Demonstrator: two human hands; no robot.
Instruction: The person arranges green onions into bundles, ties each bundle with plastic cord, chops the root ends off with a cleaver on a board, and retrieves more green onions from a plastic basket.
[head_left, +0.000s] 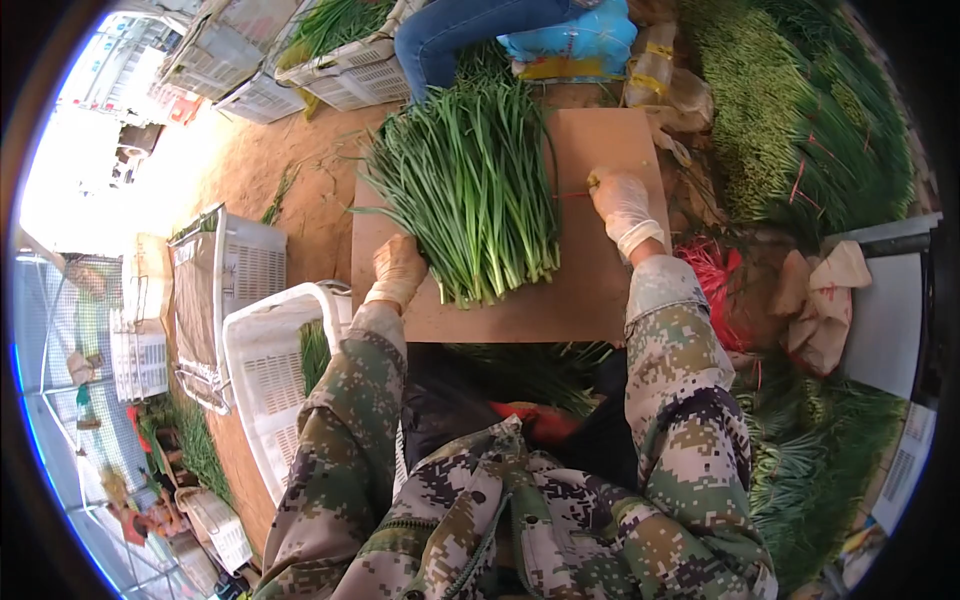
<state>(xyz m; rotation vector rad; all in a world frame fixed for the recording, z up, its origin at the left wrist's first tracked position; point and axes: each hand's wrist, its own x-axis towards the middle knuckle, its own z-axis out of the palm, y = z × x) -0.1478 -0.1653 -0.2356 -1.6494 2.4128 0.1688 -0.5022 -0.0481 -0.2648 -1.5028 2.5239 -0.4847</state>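
A thick bunch of long green stalks, which look like garlic chives [480, 190], lies on a brown board [600, 290] in front of me. Its pale cut ends point toward me. At the bunch's lower left edge is my left hand [399, 268], in a thin pale glove, its fingers curled closed; what they hold is hidden. My right hand [620, 207], gloved too, is closed to the right of the bunch. A thin red string [574, 194] runs from its fingers toward the stalks. Where the string goes under the bunch cannot be seen.
White plastic crates [262, 375] stand at the left, another crate [345, 75] with greens at the back. A person's jeans-clad leg [440, 40] is just beyond the board. Red strings [708, 275] hang at the right, near stacked green bunches [835, 130].
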